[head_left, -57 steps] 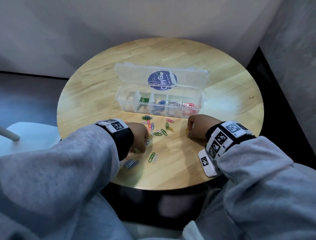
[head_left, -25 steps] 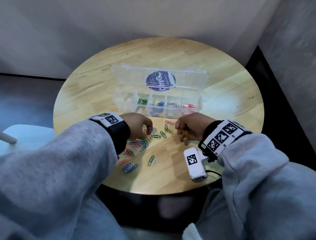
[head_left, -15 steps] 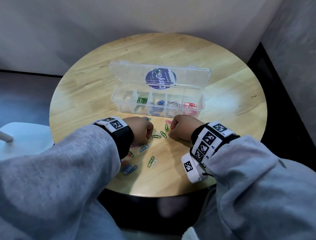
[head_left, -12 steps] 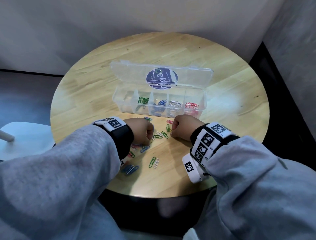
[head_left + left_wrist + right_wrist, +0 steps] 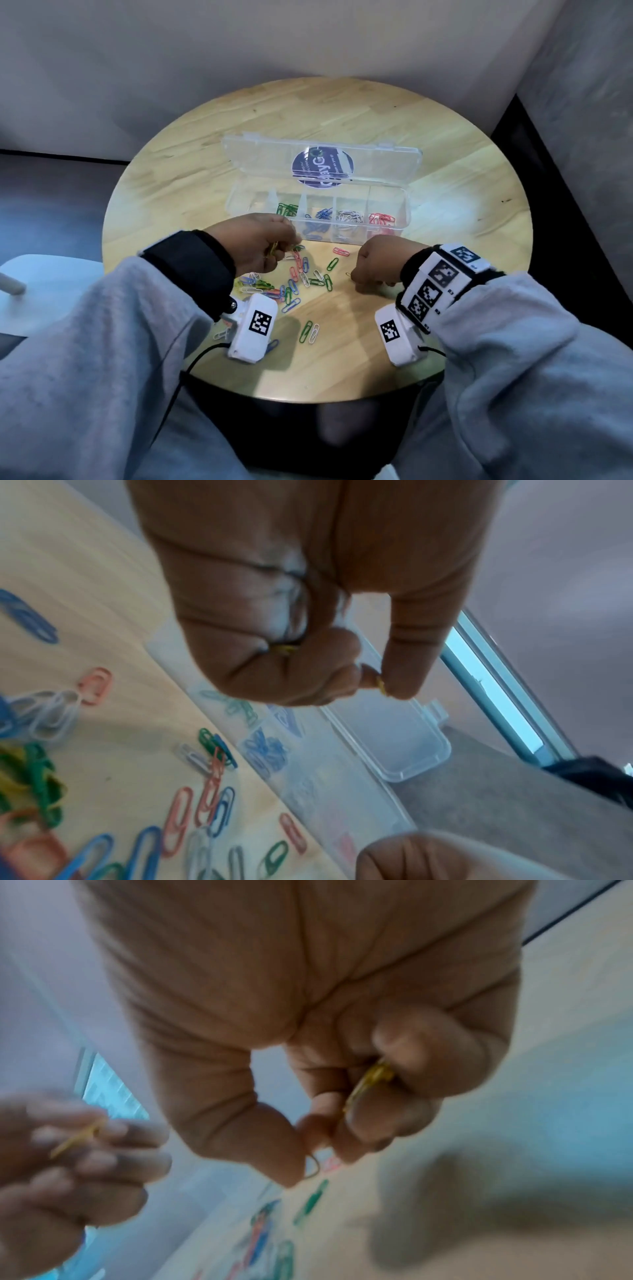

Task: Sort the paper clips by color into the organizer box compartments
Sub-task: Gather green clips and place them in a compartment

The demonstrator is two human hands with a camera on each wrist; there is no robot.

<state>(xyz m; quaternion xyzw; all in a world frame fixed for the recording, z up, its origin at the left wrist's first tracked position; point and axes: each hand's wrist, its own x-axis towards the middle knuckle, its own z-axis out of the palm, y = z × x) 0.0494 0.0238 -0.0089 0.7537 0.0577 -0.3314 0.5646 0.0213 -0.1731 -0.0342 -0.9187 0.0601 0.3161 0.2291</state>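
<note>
I have yellow paper clips (image 5: 382, 687) pinched in my left hand (image 5: 263, 245), raised just before the organizer box (image 5: 390, 233), likely bound for its empty left compartment. My right hand (image 5: 378, 265), low over the table (image 5: 445, 192) beside the loose clips (image 5: 301, 277), curls round more yellow ones.

sleeves (image 5: 102, 342): loose grey | cuffs (image 5: 191, 263): black | wristbands (image 5: 442, 281): white, black square markers | wrist cameras (image 5: 255, 329): white, black cable

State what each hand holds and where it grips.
Left hand pinches a yellow paper clip at thumb and fingertip, more yellow in its curled fingers. Right hand clutches yellow clips among its curled fingers.
</note>
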